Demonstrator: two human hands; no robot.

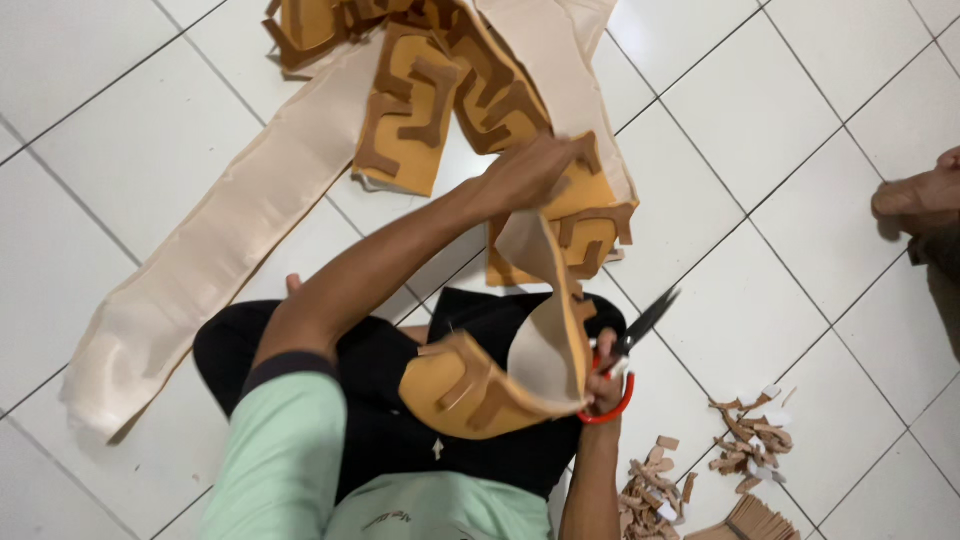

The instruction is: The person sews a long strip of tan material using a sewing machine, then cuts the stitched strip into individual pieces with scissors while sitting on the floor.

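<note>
Red-handled scissors (622, 360) sit in our right hand (603, 388), fingers closed through the loops, black blades parted and pointing up and to the right. Just beside that hand curls a strip of tan sheet (500, 385) with brown shapes stuck to it; its pale backing faces us as it bends over our lap. Our left hand (535, 170) reaches forward and closes on the upper part of the same sheet, fingers pinching its edge where it rises from the floor (150, 150).

Beyond the left hand, more tan sheet with brown cut-outs (440, 90) lies toward the far edge of the white tiled floor, on top of a long cream band of fabric (220, 240) that runs from the far edge down toward the left edge. Near the right hand, toward the near right corner, small brown offcuts (745, 440) lie scattered, with a stack of thin brown pieces (750, 520) at the near edge. At the right edge, another person's foot (920, 195) rests on the tiles, well apart from our hands.
</note>
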